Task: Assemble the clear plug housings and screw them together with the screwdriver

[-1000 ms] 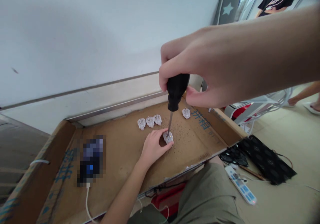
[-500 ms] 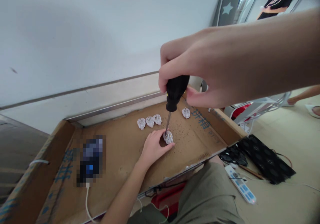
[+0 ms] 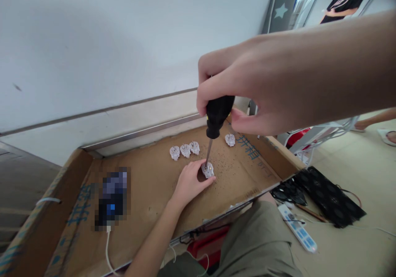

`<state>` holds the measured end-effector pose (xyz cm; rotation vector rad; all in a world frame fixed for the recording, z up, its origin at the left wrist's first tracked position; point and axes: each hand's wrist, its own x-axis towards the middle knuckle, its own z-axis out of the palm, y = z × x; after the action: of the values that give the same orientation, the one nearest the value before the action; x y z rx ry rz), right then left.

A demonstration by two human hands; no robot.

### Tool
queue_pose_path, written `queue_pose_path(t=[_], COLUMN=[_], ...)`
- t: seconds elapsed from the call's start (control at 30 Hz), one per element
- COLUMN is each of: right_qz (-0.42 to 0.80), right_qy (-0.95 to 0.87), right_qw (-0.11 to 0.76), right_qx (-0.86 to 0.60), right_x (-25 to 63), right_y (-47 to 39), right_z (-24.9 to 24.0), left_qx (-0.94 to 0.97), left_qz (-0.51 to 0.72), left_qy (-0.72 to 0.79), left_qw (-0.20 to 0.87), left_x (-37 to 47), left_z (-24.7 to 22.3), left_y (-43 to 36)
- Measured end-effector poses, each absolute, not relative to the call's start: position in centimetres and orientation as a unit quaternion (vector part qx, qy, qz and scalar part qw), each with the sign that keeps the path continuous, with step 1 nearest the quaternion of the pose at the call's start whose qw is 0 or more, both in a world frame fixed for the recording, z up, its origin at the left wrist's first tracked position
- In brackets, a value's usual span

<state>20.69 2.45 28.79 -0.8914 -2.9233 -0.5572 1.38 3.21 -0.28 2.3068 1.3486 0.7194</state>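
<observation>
My right hand (image 3: 229, 83) is wrapped round the black handle of a screwdriver (image 3: 219, 114), which leans slightly with its metal shaft pointing down. The tip meets a white plug (image 3: 208, 170) on the cardboard; the exact contact spot is too small to make out. Thumb and fingers of my left hand (image 3: 192, 182) pinch this plug from the left and front, steadying it flat. Behind it stand three similar white plugs (image 3: 185, 150) in a row, prongs up. Another white plug (image 3: 229, 140) sits apart to the right, near blue lettering.
A cardboard tray (image 3: 139, 211) with raised sides forms the work surface, with small dark specks scattered right of the plug. A pixelated phone-like object (image 3: 111, 198) with a white cable lies left. A power strip (image 3: 297, 227) and black panel (image 3: 331, 196) are on the floor; a person (image 3: 346, 2) stands behind.
Almost nothing differs. My right hand and the screwdriver have shifted very slightly, while my left hand and the plug stay in place.
</observation>
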Motion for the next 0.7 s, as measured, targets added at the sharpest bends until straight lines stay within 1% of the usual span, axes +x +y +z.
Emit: queue_pose_path(t=[0.3, 0.6, 0.7], right_qz=[-0.169, -0.165, -0.151], right_qy=[-0.939, -0.923, -0.928], right_qw=[0.029, -0.001, -0.011], right_qx=[-0.297, -0.347, -0.341], right_x=[20.7, 20.2, 20.3], right_y=[2.0, 2.1, 1.3], right_z=[29.0, 28.8, 29.0], left_qx=[0.82, 0.822, 0.822], left_qz=[0.256, 0.253, 0.254], left_qy=[0.475, 0.474, 0.472], left_qw=[0.19, 0.19, 0.19], left_x=[1.4, 1.4, 1.4], left_z=[-0.4, -0.2, -0.3], left_y=[3.2, 3.2, 3.2])
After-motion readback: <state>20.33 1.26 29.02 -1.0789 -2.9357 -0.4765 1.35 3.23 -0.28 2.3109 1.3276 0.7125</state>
